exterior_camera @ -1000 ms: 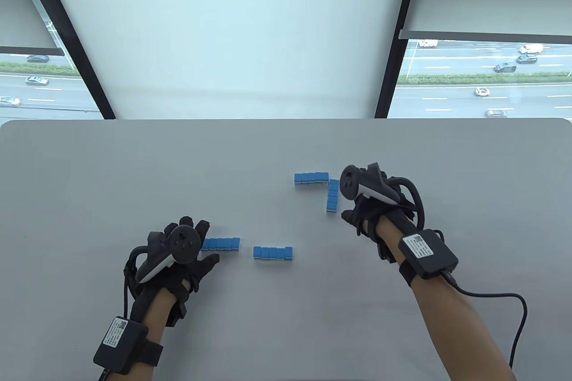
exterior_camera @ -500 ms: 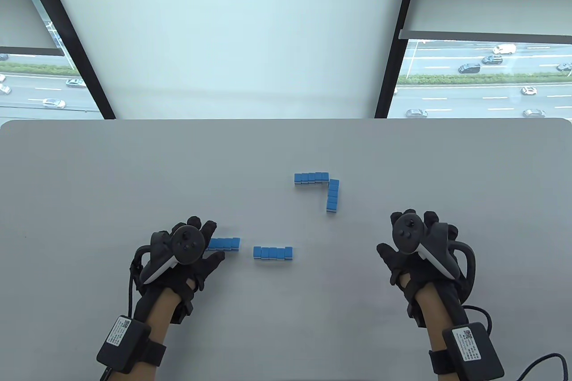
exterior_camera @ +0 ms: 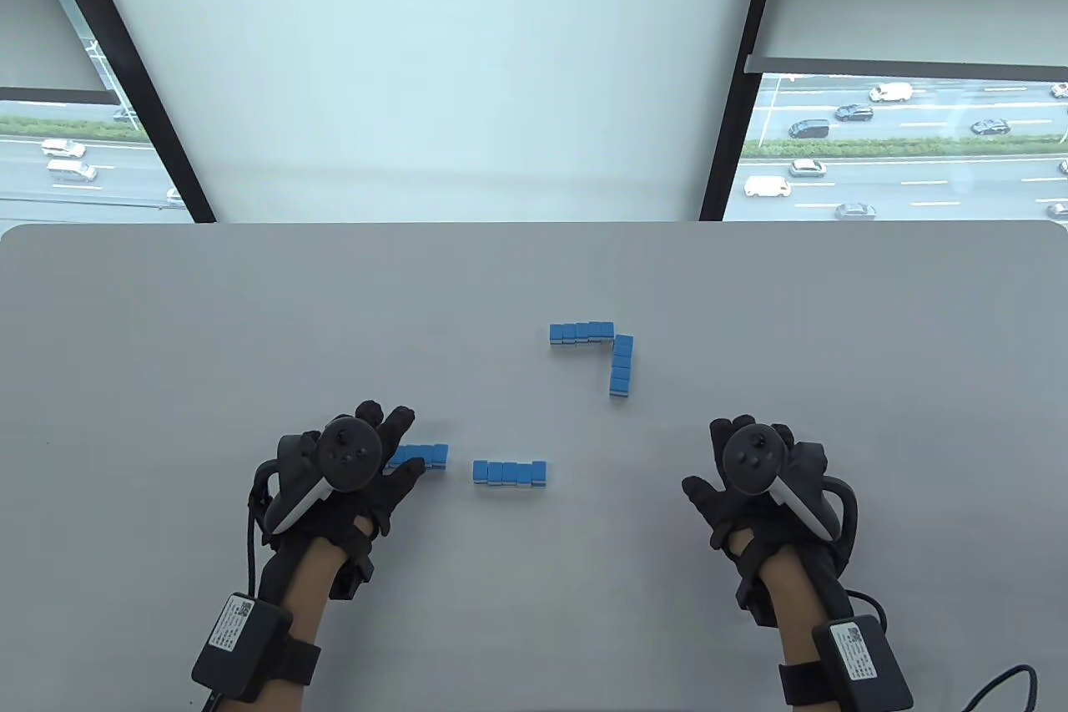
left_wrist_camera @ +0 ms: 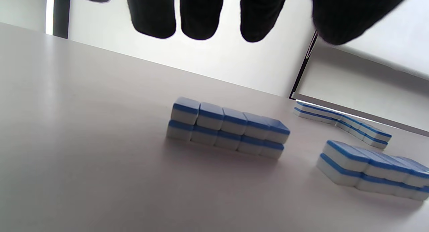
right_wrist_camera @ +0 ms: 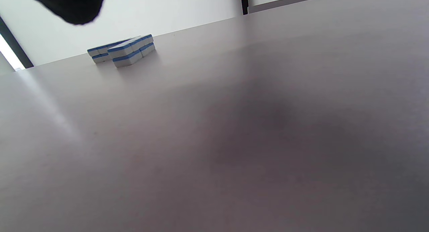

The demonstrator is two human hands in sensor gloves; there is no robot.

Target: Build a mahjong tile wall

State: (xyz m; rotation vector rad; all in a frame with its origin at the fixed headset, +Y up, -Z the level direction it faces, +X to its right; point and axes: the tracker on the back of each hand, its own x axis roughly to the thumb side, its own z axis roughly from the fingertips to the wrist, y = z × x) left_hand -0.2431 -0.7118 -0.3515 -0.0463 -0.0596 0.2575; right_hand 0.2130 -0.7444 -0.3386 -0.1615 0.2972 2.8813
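On the counter [exterior_camera: 167, 328] sit four double-stacked blue tile rows: two near, left row [exterior_camera: 424, 456] and middle row [exterior_camera: 510, 472], and two far forming a corner [exterior_camera: 605, 345]. Left hand [exterior_camera: 350, 478] hovers over the left row, fingers [left_wrist_camera: 201, 14] spread, holding nothing. Right hand [exterior_camera: 751, 487] rests well right, fingers loosely apart.

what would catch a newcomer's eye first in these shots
First, the small blue-and-white mahjong tiles, stacked two high in four short rows on the pale grey table: two rows meeting in an L-shaped corner mid-table, and two nearer rows, one standing free and one at the left hand. Next, the black sensor-gloved left hand and right hand, both open-fingered, holding nothing.
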